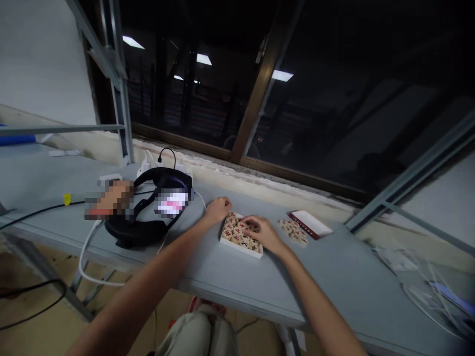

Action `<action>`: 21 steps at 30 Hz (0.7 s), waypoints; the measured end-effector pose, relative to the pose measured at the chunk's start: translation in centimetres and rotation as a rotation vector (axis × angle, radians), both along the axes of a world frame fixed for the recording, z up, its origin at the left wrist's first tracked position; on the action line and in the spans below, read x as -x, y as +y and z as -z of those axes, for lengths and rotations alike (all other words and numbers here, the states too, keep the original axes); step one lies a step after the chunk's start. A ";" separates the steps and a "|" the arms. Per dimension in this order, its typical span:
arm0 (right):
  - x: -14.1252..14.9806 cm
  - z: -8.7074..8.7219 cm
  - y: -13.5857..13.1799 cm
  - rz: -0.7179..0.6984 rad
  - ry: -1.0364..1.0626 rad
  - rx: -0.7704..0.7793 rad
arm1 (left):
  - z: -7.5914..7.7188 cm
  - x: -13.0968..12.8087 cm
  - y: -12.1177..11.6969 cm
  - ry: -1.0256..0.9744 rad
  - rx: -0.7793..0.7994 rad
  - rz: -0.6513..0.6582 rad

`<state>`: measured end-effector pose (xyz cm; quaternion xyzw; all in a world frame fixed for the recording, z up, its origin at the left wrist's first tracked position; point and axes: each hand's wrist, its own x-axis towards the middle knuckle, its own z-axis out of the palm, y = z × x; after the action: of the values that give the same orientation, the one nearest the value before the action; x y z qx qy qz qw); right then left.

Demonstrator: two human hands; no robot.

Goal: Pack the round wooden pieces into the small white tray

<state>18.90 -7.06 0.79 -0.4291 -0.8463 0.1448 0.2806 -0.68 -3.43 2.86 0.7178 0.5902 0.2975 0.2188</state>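
Note:
A small white box lies on the grey table and holds several round wooden game pieces with red and black characters. My left hand rests curled against the box's far left corner. My right hand lies over the pieces at the box's right side, fingers bent and pinching at a piece. Right of the box, a loose heap of the same pieces sits on the table beside a red and white lid.
A black headset with cables lies left of the box. A white power strip stands behind it, and a yellow clip sits further left. White cables pile at the right end. A dark window runs behind the table.

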 end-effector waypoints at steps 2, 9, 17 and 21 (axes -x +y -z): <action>-0.6 -0.2 0.1 0.061 0.057 0.031 | 1.5 0.5 1.0 -0.026 0.004 -0.020; -6.3 -0.9 0.4 0.408 -0.114 -0.097 | 3.7 1.8 2.3 0.049 -0.106 0.070; -8.8 -0.3 0.2 0.658 -0.585 -0.134 | 4.1 1.7 2.1 0.085 -0.154 0.118; -8.9 -0.8 0.0 0.711 -0.568 -0.083 | 3.8 1.7 1.5 0.097 -0.159 0.153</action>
<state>27.84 -7.05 1.64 -0.7041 -0.6949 -0.1177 0.0866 -2.34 -1.89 -0.94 0.7895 0.5180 0.2908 0.1544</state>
